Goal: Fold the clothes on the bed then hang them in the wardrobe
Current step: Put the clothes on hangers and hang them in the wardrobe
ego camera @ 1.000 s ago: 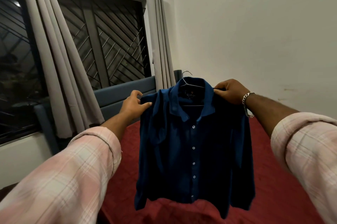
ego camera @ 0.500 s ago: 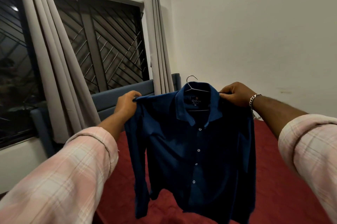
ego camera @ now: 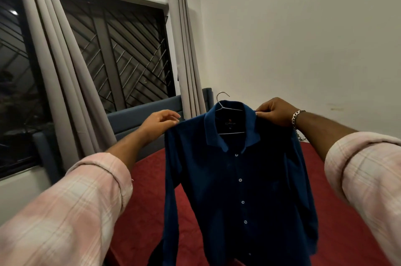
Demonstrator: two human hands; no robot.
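- A dark blue shirt [ego camera: 238,179] is held up in the air over the red bed [ego camera: 147,200], already threaded onto a wire hanger [ego camera: 223,105] whose hook stands up behind the collar.
- The right hand [ego camera: 275,111] is clamped on the shirt's shoulder just beside the collar, fingers curled over the cloth and probably the hanger arm beneath it.
- The left hand [ego camera: 159,120] is seen at the other shoulder seam with loosely bent fingers; it appears to pinch the fabric edge lightly, though how firm that grip is cannot be told.
- A slip off the hanger is judged the main risk: the shoulder at the left hand looks pulled outward past the wire end, so the cloth could slide down if released before being seated.
- The collar could be left skewed, since the placket hangs slightly off-centre below the hook.
- The shirt's lower hem and sleeves hang low, near the bed, and could be dragged or snagged when it is carried to the wardrobe, which is not in view.
- The fabric looks soft and limp, buttoned down the front with pale buttons, a label visible inside the neck; the sleeves hang loose at both sides.
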